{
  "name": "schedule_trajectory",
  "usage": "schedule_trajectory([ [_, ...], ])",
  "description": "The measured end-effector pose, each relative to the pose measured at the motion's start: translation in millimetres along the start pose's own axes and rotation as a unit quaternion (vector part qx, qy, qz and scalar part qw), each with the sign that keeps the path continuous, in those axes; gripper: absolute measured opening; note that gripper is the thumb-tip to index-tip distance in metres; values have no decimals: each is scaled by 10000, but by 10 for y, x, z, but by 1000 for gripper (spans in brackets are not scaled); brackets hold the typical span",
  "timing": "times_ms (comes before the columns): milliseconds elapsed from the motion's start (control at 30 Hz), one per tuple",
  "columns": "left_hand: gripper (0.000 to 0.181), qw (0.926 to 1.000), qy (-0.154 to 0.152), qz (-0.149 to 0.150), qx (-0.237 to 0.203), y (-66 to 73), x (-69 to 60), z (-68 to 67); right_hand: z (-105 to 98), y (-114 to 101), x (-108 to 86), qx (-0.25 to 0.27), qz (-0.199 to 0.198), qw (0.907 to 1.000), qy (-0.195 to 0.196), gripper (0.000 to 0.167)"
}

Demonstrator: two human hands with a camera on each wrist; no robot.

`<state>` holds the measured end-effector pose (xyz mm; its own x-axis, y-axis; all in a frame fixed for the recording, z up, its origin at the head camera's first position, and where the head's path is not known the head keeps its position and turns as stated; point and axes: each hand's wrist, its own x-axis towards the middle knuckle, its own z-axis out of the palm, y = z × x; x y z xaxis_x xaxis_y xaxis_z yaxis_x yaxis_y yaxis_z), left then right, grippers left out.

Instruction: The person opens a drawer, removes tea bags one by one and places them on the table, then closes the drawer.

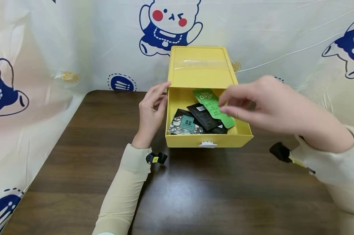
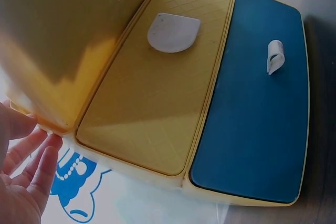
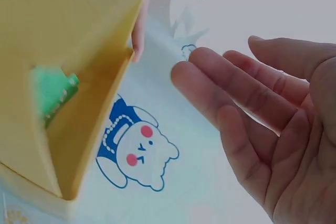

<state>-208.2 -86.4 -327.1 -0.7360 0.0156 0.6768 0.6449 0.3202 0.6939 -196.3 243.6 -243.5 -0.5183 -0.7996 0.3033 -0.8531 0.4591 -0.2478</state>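
**Yellow box (image 1: 191, 141) stands open, left hand (image 1: 152, 111) at its side, right hand (image 1: 259, 102) above**

A pale cloth (image 1: 106, 49) printed with cartoon figures hangs behind and beside the dark wooden tabletop (image 1: 100, 140). The box sits toward the far edge, its lid (image 1: 201, 76) tipped back.

Two light sleeves frame the scene. The right sleeve (image 1: 335, 166) comes in from the lower right, with the forearm slanting up and across. The left sleeve (image 1: 125, 189) runs up from the bottom edge, and that forearm points away toward the box.

The right hand hovers over the box's right side, back of the hand upward, fingers pointing left. In the head view its fingers bend down toward the thumb; the right wrist view shows them lightly bent and the thumb standing apart. Its grip is moderately wide and holds nothing.

The left hand is upright beside the left wall, wrist low, its forefinger stretched to the corner by the lid. The fingertips touch the box's edge in the left wrist view. This grip is loose, fingers gently bent, closed around nothing.

Inside, on the floor of the box, the packets overlap. A green packet (image 1: 213, 107) slants from the back toward the right front, partly over a black packet (image 1: 204, 116). A floral packet (image 1: 175, 126) lies at the left front. A white clasp (image 1: 207, 144) marks the front wall.
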Motion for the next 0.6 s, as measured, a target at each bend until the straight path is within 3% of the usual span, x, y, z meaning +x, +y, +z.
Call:
schedule_trajectory([
  [33, 36, 10000, -2, 0, 1, 0, -1, -3, -152, -235, 193, 18, 43, 10000, -23, 17],
  [67, 36, 10000, -1, 0, 10, 0, -1, -6, -202, -254, 287, -200, 130, 9996, -121, 17],
  [133, 36, 10000, -9, -6, 33, -5, -3, -7, -400, -611, 582, -265, 376, 9985, -280, 10],
  [233, 37, 10000, -1, -22, 29, -7, -8, -6, -497, -840, 883, -185, 576, 9964, -601, 8],
  [367, 36, 10000, -12, 11, 55, -12, -9, 0, -449, -840, 1131, 110, 627, 9919, -1099, 12],
  [600, 36, 10000, -10, 70, 55, -18, -6, -4, -223, -745, 1379, 381, 583, 9818, -1770, 15],
])
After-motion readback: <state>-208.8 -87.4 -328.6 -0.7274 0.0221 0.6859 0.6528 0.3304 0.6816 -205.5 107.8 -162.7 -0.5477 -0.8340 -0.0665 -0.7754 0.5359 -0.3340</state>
